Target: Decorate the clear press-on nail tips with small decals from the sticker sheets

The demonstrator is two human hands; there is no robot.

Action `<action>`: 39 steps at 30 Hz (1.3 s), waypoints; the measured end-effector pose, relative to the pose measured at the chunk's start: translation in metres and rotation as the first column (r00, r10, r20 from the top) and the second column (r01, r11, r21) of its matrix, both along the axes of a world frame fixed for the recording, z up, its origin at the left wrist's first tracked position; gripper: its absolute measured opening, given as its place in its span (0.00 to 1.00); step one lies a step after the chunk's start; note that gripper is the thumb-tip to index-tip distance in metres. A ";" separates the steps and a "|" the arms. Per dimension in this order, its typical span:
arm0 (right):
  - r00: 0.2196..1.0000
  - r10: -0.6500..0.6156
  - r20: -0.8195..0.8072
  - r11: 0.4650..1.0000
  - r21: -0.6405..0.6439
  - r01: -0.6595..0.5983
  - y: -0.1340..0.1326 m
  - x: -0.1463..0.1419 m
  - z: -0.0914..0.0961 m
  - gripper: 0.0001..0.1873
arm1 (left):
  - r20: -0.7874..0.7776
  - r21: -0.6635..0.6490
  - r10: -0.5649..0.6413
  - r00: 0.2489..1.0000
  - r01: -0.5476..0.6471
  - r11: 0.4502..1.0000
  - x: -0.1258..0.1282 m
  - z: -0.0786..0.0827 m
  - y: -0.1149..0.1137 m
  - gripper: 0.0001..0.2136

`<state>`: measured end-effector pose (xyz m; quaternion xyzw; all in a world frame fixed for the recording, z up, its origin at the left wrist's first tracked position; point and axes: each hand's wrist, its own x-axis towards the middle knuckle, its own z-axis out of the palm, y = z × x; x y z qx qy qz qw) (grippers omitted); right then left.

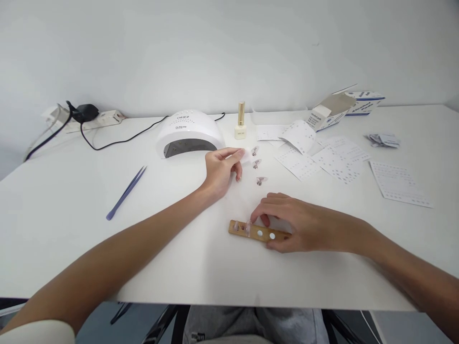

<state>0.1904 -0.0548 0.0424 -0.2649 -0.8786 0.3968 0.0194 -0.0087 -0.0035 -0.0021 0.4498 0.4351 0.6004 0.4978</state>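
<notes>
Right hand (291, 223) gripped the wooden strip (255, 231) by its right end, near the table (201, 286) front edge. Left hand (221, 171) pinched a clear tip (245, 155) beside three small stands (256, 165). Bare tabletop lay to the left.

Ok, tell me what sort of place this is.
Likely a nail-art workstation: a UV nail lamp, a gel polish bottle and mounted clear nail tips, all on a white table.
</notes>
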 end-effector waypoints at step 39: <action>0.973 -0.178 -0.149 0.977 -0.142 0.157 -0.008 -0.021 -0.012 0.06 | 0.072 0.022 -0.024 0.997 0.022 1.000 0.003 0.000 0.001 0.07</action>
